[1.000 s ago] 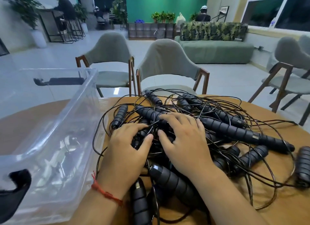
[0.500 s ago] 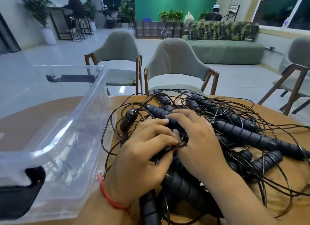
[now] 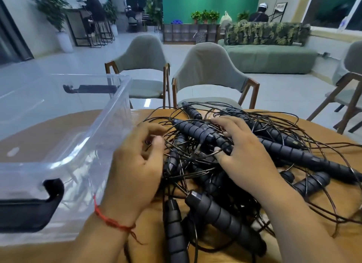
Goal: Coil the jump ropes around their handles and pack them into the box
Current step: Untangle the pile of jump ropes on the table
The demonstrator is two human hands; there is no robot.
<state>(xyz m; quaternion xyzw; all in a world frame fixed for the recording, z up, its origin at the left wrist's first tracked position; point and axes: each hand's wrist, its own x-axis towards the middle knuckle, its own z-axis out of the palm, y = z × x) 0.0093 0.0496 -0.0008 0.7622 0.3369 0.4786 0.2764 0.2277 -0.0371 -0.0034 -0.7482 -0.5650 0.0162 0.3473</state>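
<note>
Centre frame, right hand (image 3: pixel 248 157) lies splayed over tangled jump ropes (image 3: pixel 203 134); left hand (image 3: pixel 137 164), blurred, seemingly pinches one; tugging could tighten knots.

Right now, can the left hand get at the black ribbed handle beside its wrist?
Probably yes: the black ribbed handle lies exposed just right of the left hand, nothing between, though its grip seems to pinch thin black cords.

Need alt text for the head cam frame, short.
Two bare hands reach into a tangled pile of black thin-corded jump ropes with ribbed handles on a round wooden table: left hand curled in the tangle, right hand spread over one handle. A clear plastic box with black latches sits left of the pile.
</note>
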